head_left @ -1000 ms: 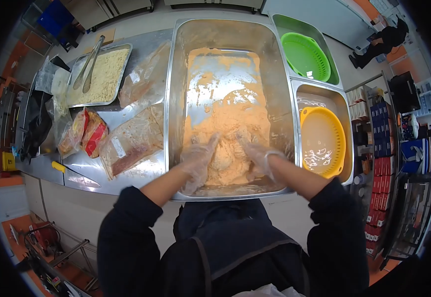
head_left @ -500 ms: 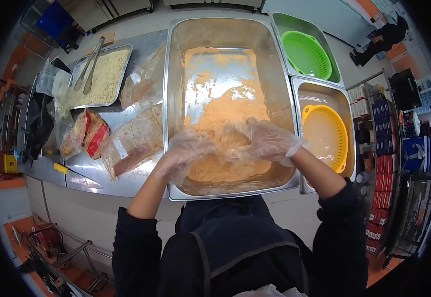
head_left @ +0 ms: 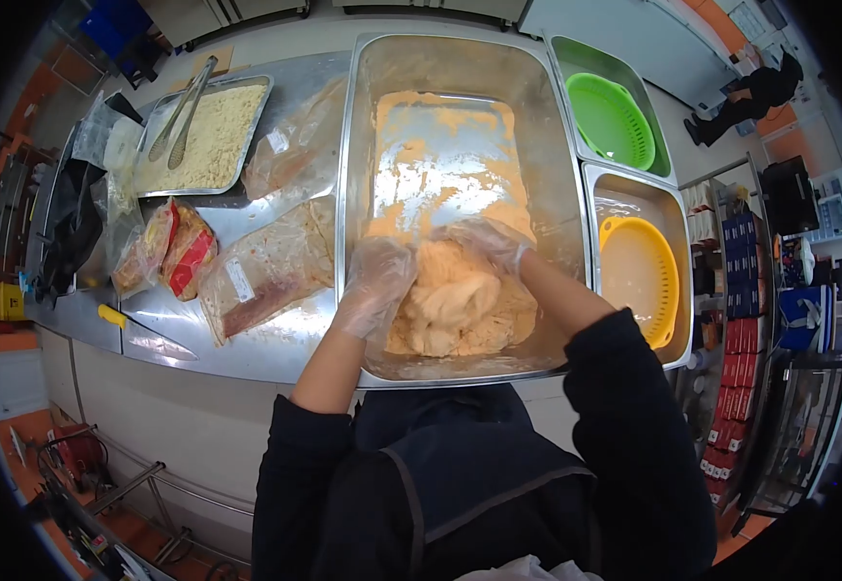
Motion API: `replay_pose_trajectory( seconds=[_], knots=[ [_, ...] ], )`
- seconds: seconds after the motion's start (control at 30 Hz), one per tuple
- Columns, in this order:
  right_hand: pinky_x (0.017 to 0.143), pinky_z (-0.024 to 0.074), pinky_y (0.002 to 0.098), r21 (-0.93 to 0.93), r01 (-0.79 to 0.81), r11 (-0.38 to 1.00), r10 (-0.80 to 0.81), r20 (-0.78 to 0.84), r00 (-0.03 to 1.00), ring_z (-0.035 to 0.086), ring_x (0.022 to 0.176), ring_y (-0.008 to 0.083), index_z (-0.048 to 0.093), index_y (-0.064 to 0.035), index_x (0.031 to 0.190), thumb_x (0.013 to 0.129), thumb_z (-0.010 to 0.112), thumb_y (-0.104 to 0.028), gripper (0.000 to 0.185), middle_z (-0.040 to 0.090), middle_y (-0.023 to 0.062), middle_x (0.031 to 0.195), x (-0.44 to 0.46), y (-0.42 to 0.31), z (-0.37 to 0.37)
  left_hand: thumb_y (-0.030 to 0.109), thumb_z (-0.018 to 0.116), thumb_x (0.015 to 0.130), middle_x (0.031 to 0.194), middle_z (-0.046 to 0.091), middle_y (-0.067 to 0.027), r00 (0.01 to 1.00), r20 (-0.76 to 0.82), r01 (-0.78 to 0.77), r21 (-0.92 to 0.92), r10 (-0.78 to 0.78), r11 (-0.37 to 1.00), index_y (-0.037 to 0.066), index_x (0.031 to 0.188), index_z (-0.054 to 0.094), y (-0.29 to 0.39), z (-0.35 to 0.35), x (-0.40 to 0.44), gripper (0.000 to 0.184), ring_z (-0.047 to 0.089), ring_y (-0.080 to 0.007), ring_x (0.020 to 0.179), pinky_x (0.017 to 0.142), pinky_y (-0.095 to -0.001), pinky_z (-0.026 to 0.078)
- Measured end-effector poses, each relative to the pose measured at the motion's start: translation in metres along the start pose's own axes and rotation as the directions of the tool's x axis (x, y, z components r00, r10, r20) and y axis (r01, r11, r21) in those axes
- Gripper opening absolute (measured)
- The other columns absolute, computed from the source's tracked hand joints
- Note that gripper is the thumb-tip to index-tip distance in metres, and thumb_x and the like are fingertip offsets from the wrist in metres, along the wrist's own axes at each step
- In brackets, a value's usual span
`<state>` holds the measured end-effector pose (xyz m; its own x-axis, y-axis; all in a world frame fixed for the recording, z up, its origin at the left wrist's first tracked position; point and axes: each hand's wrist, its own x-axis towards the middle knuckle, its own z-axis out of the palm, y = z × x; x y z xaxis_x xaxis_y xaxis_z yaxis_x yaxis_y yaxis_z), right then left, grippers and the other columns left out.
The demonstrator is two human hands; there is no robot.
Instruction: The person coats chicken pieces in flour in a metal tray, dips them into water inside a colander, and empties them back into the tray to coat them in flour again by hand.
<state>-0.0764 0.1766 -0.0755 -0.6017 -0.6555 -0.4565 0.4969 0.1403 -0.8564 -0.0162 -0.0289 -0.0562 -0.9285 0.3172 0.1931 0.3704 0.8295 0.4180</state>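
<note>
Both hands wear clear plastic gloves inside a deep steel pan [head_left: 561, 145]. A heap of coated, floury pieces [head_left: 450, 295], blurred in part, lies in the near half of the pan. My left hand [head_left: 379, 276] is at the heap's left side, its fingers bent toward it and their tips hard to make out. On the far right side of the heap, my right hand [head_left: 486, 242] reaches over with its fingers curved against the coating. Whether either one grips a piece is not visible. Orange flour [head_left: 406, 208] covers part of the pan floor.
To the right stand a yellow basket [head_left: 639, 281] and a green basket [head_left: 613, 121] in steel pans. Leftward are a tray of crumbs [head_left: 218, 136] with tongs [head_left: 181, 121], bagged meat [head_left: 276, 266], red-labelled packages [head_left: 184, 257] and a knife [head_left: 155, 336]. A person [head_left: 755, 95] is at the far right.
From over the middle of the pan, my hands have moved apart to the far and left sides of the heap. The heap now shows between them. The view has shifted slightly.
</note>
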Motion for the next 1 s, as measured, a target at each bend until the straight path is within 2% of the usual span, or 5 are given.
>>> replay_pose_trajectory(
  seconds=[0.3,0.43,0.6,0.9,1.0],
  knots=[
    [0.088,0.0451,0.0315,-0.197,0.386,0.901,-0.415,-0.137,0.899,0.052,0.104,0.0251,0.053,-0.0057,0.108,0.087,0.05,-0.028,0.031,0.052,0.0196,0.107,-0.101,0.0,0.002,0.027,0.05,0.087,0.076,0.059,-0.0185,0.827,0.56,0.317,-0.378,-0.058,0.87,0.006,0.106,0.051,-0.038,0.085,-0.031,0.028,0.058,-0.0256,0.075,0.072,-0.0336,0.048],
    [0.084,0.0476,0.0328,-0.805,-0.573,0.154,0.119,-0.561,0.819,0.055,0.103,0.0299,0.049,-0.0079,0.118,0.088,0.041,-0.016,0.031,0.052,0.0246,0.111,-0.099,-0.048,0.08,0.043,0.046,0.088,0.106,0.057,-0.0285,0.893,0.425,0.438,-0.897,0.152,-0.066,0.0,0.13,0.041,-0.002,0.042,-0.036,0.06,0.055,-0.0269,0.108,0.094,-0.0303,0.039],
    [0.084,0.0473,0.0392,-0.283,-0.545,0.789,0.147,-0.775,0.615,0.057,0.099,0.0347,0.049,-0.0062,0.119,0.089,0.037,-0.011,0.033,0.054,0.0234,0.113,-0.045,0.021,0.059,0.058,0.037,0.087,0.094,0.059,-0.0291,0.518,0.729,0.666,-0.015,-0.448,0.745,-0.004,0.116,0.048,0.061,-0.005,0.026,0.069,0.058,-0.0298,0.099,0.088,-0.0347,0.043],
    [0.094,0.0402,0.0403,-0.969,-0.238,-0.072,0.17,-0.247,0.954,0.059,0.093,0.0325,0.056,-0.0019,0.106,0.09,0.04,-0.02,0.029,0.062,0.0177,0.097,-0.083,-0.065,0.034,0.038,0.054,0.086,0.066,0.059,-0.0179,0.75,0.195,0.506,-0.784,-0.632,0.359,0.002,0.071,0.06,0.048,0.041,-0.002,0.039,0.059,-0.0256,0.066,0.058,-0.0379,0.045],
    [0.092,0.0417,0.0372,-0.905,-0.016,-0.425,-0.597,0.267,0.757,0.06,0.087,0.0327,0.052,-0.0013,0.11,0.089,0.044,-0.027,0.034,0.062,0.0178,0.091,-0.114,-0.089,0.049,0.035,0.056,0.085,0.061,0.057,-0.016,0.809,0.29,0.507,-0.785,-0.511,0.357,0.002,0.064,0.058,0.01,0.024,-0.008,0.039,0.058,-0.0249,0.063,0.055,-0.0373,0.044]
  ],
)
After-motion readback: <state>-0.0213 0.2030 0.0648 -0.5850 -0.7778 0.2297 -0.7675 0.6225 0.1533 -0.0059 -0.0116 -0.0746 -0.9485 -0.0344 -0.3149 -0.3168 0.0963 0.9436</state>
